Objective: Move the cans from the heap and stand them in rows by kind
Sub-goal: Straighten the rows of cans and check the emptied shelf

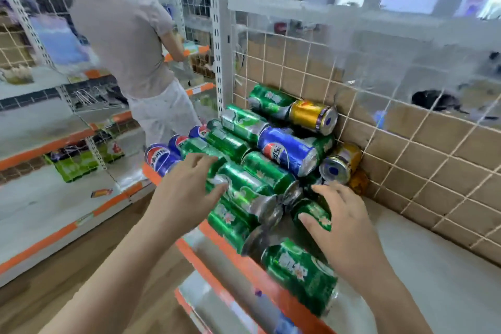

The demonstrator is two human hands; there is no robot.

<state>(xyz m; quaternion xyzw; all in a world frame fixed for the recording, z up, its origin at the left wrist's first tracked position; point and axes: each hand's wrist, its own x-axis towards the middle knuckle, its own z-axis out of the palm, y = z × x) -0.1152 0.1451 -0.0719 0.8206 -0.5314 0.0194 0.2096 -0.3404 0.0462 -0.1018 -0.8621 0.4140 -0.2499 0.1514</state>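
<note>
Cans lie heaped on their sides against the back of a shelf, and both bare hands are at the heap. The left grip is apart, fingers spread and nearly straight, with thumb and fingertips touching a green can on the heap's near left side. The right grip is likewise apart, fingers fanned over a second green can and clamped on nothing. Between the two grips the silver ends of green cans meet. Nearer than the right grip, a third green can lies by the orange edge of the shelf. Beyond the grips a blue can lies across the heap, with a gold can on top and another gold can low against the wire grid. Left of the left grip, three blue cans line the front edge; whether they stand upright I cannot tell. Farther left, a person in a pale shirt faces other shelves.
</note>
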